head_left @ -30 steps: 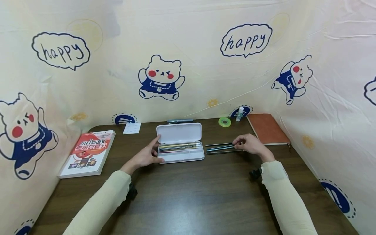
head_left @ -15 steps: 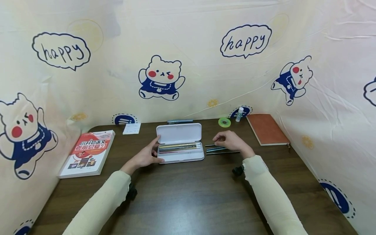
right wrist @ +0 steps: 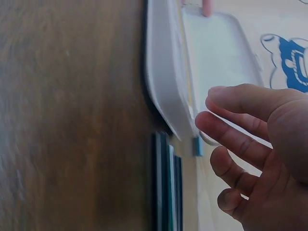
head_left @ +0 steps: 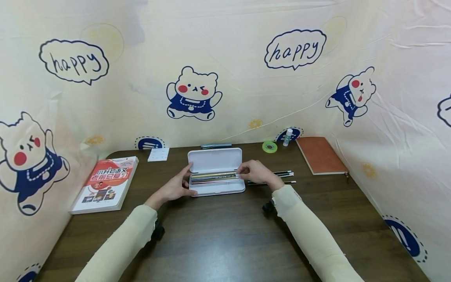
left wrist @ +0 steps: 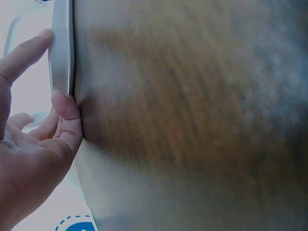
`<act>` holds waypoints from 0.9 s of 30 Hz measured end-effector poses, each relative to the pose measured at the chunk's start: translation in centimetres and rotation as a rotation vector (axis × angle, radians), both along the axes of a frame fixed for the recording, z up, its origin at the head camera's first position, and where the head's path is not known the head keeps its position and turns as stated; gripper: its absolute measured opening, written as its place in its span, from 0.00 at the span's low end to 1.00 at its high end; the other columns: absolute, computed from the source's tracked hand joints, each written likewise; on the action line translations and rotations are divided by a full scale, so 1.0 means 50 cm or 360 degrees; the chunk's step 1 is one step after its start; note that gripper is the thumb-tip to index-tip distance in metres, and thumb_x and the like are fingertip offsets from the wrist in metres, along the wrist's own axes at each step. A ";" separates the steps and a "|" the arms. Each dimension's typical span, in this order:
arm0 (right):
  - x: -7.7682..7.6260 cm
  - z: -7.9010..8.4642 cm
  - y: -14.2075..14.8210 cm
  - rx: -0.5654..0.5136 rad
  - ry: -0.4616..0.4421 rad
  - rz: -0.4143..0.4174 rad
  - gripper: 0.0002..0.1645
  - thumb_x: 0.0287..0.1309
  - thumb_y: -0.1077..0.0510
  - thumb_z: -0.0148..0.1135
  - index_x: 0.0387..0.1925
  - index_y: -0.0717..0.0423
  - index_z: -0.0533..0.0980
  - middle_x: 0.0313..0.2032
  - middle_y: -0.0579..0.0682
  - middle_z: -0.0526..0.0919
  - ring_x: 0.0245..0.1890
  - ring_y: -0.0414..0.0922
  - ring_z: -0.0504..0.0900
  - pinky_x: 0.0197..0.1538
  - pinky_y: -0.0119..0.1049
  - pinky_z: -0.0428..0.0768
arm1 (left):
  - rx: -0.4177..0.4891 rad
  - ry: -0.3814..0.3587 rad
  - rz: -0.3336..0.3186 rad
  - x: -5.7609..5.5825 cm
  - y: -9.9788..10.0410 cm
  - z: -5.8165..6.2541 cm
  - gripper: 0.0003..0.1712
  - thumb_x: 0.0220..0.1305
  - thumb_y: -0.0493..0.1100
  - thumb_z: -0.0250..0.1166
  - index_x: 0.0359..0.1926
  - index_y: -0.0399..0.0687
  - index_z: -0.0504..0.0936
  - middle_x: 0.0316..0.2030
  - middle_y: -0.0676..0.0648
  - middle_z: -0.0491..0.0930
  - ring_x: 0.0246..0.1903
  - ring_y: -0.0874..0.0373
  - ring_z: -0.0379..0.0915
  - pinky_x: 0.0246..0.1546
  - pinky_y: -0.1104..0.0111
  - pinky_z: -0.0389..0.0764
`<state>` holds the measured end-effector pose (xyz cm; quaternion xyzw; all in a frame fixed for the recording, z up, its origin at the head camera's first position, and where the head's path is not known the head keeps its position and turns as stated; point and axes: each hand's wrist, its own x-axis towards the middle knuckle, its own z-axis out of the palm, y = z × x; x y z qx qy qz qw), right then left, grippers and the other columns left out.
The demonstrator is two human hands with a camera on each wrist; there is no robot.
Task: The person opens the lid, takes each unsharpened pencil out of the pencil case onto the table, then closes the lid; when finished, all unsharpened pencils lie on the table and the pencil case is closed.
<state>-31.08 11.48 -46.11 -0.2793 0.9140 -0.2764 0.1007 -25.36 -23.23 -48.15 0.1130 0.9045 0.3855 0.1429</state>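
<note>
A white pencil case stands open on the desk, its lid tipped back. Several pencils lie lengthwise inside. My left hand holds the case by its left end, the thumb at the front corner and a finger on the lid side. My right hand hovers over the right end, fingertips beside the pencil ends. In the right wrist view its fingers are loosely bent, with nothing visible between them; whether they touch a pencil is unclear. More dark pencils lie on the desk, partly under the right hand.
A thick red-and-white book lies at the left, with a white paper slip behind it. Pens rest behind the lid. Green tape, a glue stick and a brown notebook sit at the back right.
My right hand has moved left, from the right ends of the loose pencils, across them, to the case's right end. The loose pencils' right ends now show. The left hand stays put.
</note>
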 end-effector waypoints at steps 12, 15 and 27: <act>0.003 -0.010 -0.026 0.0134 0.0029 0.0066 0.08 0.62 0.58 0.67 0.42 0.50 0.86 0.39 0.44 0.87 0.39 0.40 0.79 0.52 0.40 0.78 | -0.0027 -0.0013 0.0019 -0.001 0.002 0.003 0.67 0.54 0.50 0.77 0.80 0.60 0.37 0.69 0.38 0.66 0.46 0.52 0.69 0.47 0.63 0.70; 0.004 -0.011 -0.029 0.0167 0.0071 0.0110 0.07 0.61 0.59 0.66 0.41 0.50 0.86 0.37 0.43 0.86 0.37 0.39 0.78 0.48 0.38 0.77 | -0.0032 -0.0014 0.0022 -0.001 0.001 0.003 0.67 0.54 0.50 0.77 0.80 0.61 0.37 0.69 0.38 0.66 0.46 0.52 0.69 0.47 0.63 0.69; 0.009 0.001 -0.046 0.0356 0.0076 0.0076 0.06 0.62 0.56 0.67 0.39 0.46 0.87 0.35 0.41 0.86 0.34 0.38 0.77 0.47 0.38 0.77 | -0.0028 -0.0028 0.0020 -0.003 0.000 0.001 0.68 0.54 0.51 0.77 0.80 0.63 0.37 0.70 0.39 0.65 0.46 0.52 0.69 0.47 0.63 0.69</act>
